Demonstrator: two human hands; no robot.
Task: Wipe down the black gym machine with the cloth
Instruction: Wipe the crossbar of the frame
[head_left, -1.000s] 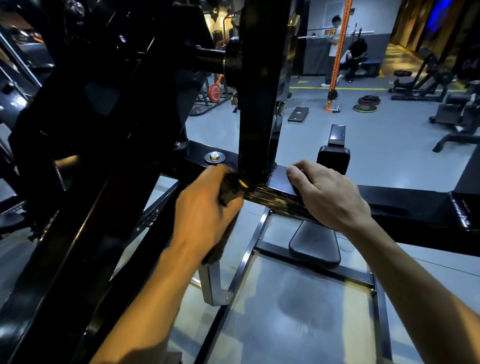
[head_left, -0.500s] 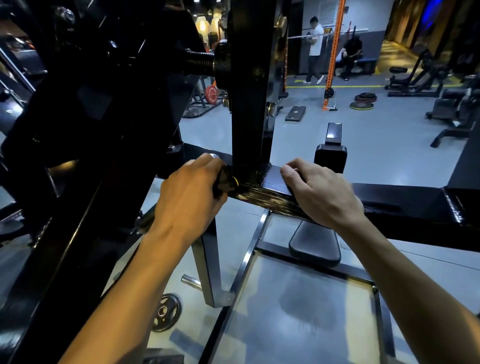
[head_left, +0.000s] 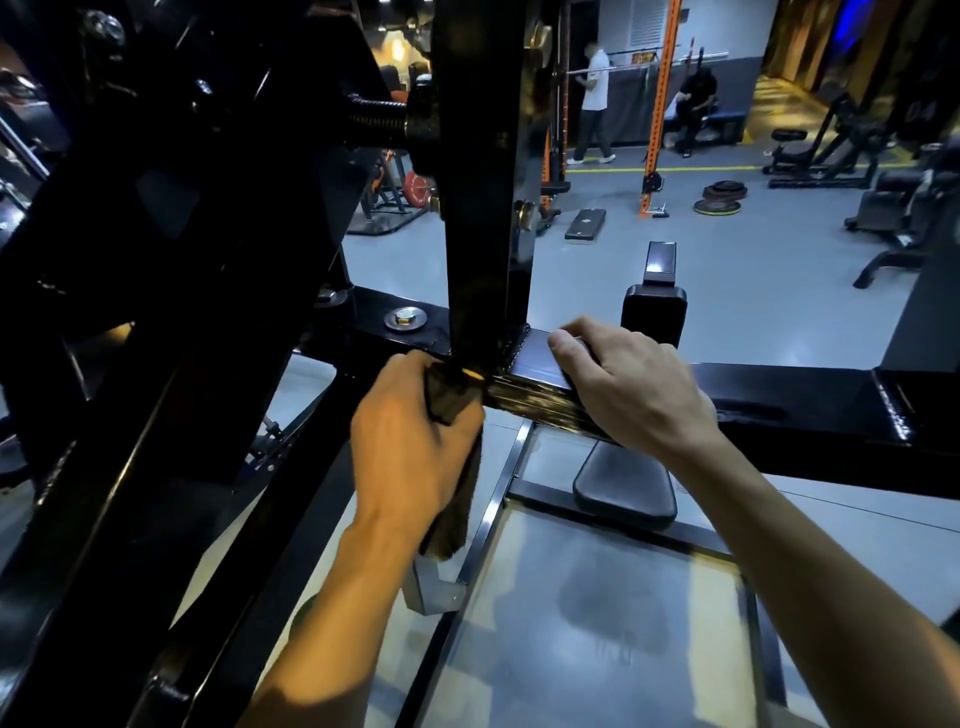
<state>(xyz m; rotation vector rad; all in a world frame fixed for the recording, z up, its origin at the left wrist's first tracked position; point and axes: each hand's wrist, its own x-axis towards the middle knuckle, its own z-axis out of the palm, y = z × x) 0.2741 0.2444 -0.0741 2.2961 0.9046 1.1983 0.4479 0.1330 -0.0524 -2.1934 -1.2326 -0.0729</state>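
Note:
The black gym machine fills the left and middle of the head view, with a vertical post welded onto a horizontal beam. My left hand grips a dark cloth and presses it against the beam's front face at the foot of the post. The cloth's loose end hangs down below my fist. My right hand rests on the beam just right of the post, fingers curled over its top edge.
A padded seat and a back pad sit beyond the beam. A bolt with washer lies on the beam left of the post. Across the grey floor stand an orange rack, weight plates, other machines and two people.
My left hand with the cloth slid up to the beam's top left of the post, then came back down and right to its front face. The right hand stayed on the beam.

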